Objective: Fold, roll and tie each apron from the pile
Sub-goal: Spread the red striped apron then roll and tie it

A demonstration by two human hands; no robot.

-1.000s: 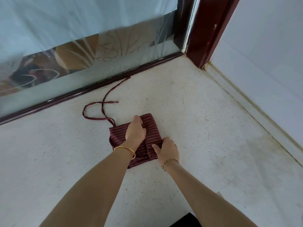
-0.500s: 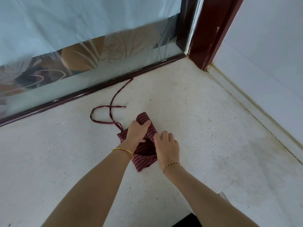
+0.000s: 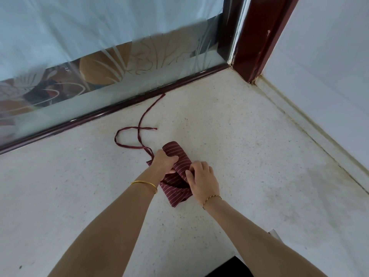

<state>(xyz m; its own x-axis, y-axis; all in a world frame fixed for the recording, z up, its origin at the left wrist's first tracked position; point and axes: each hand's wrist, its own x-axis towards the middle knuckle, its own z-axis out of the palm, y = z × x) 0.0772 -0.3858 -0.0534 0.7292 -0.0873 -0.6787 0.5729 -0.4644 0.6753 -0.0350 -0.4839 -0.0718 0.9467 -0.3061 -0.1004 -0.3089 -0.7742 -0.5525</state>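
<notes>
A maroon apron with thin white stripes (image 3: 175, 188) lies folded small on the speckled pale floor (image 3: 249, 156), its far end curled up into a roll. My left hand (image 3: 163, 160) grips the roll from the left, fingers over the top. My right hand (image 3: 201, 178) pinches the cloth on the right side. The apron's maroon tie straps (image 3: 137, 134) trail loose across the floor toward the glass door, looping once.
A frosted glass door with a dark red bottom rail (image 3: 99, 114) runs along the far side. A dark red door post (image 3: 257, 39) stands in the corner, and a white wall (image 3: 329, 76) closes off the right. A dark object (image 3: 229, 268) shows at the bottom edge.
The flat folded apron has been rolled up from its far end toward me. Both hands moved onto the roll, and the camera came closer.
</notes>
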